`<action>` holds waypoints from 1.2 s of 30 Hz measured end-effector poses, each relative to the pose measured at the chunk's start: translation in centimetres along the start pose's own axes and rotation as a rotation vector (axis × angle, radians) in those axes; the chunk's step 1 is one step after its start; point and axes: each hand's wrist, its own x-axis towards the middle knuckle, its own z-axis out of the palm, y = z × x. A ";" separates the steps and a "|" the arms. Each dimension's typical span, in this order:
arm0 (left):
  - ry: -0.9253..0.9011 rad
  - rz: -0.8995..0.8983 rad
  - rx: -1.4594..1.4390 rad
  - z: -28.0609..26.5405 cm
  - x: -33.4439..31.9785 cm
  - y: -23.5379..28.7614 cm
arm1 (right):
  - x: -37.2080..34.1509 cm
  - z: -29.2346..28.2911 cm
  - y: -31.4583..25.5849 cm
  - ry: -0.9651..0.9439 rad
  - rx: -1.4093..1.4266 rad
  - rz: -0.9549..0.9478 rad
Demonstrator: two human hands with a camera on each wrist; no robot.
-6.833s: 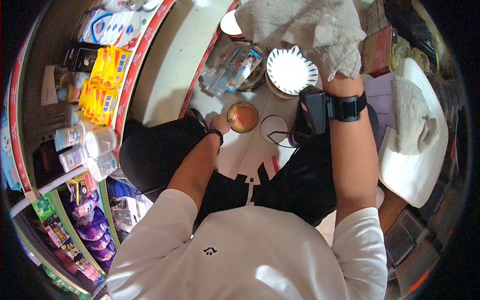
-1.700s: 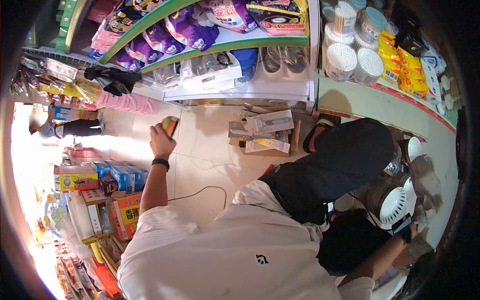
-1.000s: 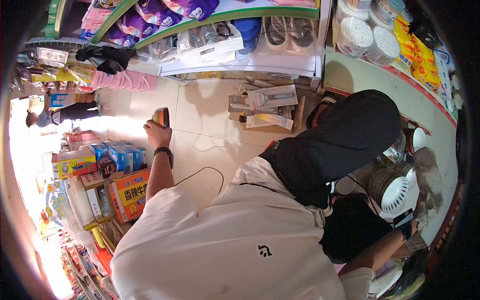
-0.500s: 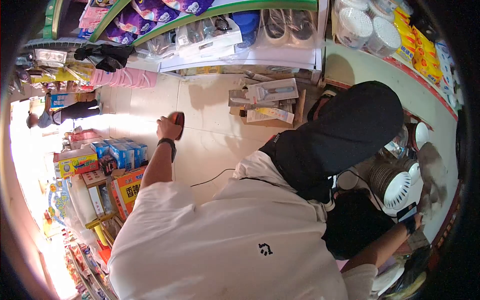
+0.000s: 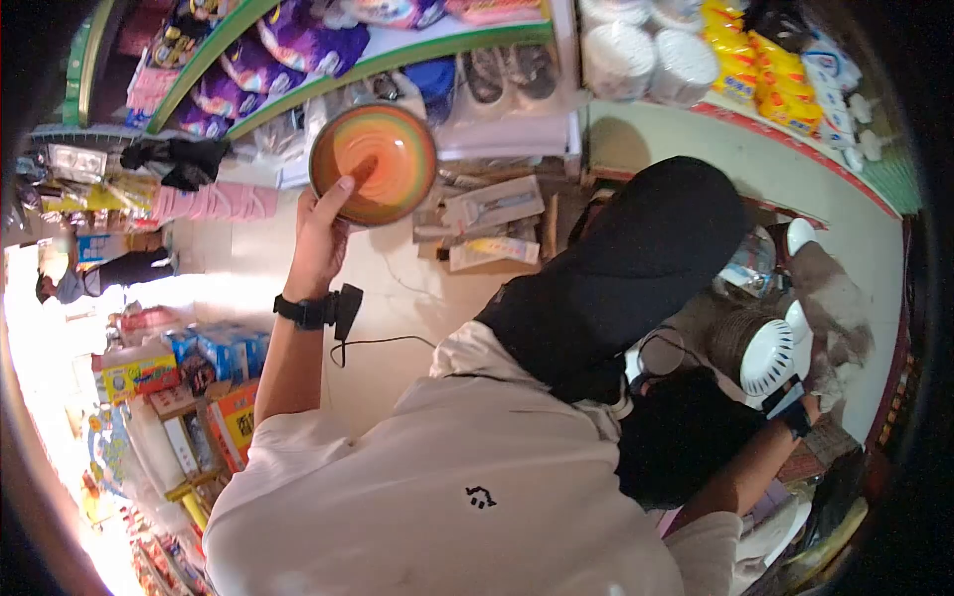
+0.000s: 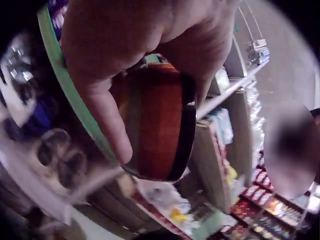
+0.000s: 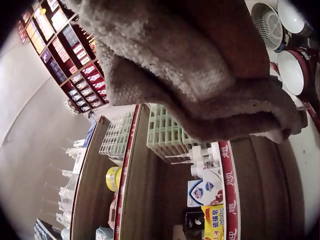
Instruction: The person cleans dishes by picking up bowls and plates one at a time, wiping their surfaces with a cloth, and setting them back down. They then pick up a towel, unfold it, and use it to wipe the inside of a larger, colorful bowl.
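Observation:
My left hand [image 5: 323, 238] holds up a round bowl [image 5: 397, 174] by its rim, thumb over the inside, which shows orange with a green band and a dark edge. In the left wrist view the fingers [image 6: 112, 125] grip the bowl [image 6: 162, 125] from both sides, its outer wall reddish brown. Far to the right, my right hand [image 5: 812, 407] is at a grey cloth [image 5: 835, 323], beside a stack of patterned white plates [image 5: 767, 356]. The cloth [image 7: 185, 80] wraps over that hand in the right wrist view and hides its fingers.
Shelves with purple packs [image 5: 308, 40] and bagged shoes [image 5: 507, 79] run along the top. An opened carton [image 5: 497, 214] with packaged items stands on the floor. Boxes [image 5: 234, 422] are stacked at left. A cable [image 5: 383, 341] trails from the left wrist; a person [image 5: 99, 276] is at far left.
The left hand has lifted the bowl closer to the head camera and turned it, so its inside faces up to view. The right hand remains at the cloth. The head view has shifted slightly.

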 end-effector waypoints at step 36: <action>-1.428 -0.018 0.264 58.4 -0.9 -9.4 | 5.3 1.8 -1.4 -0.367 0.187 1.437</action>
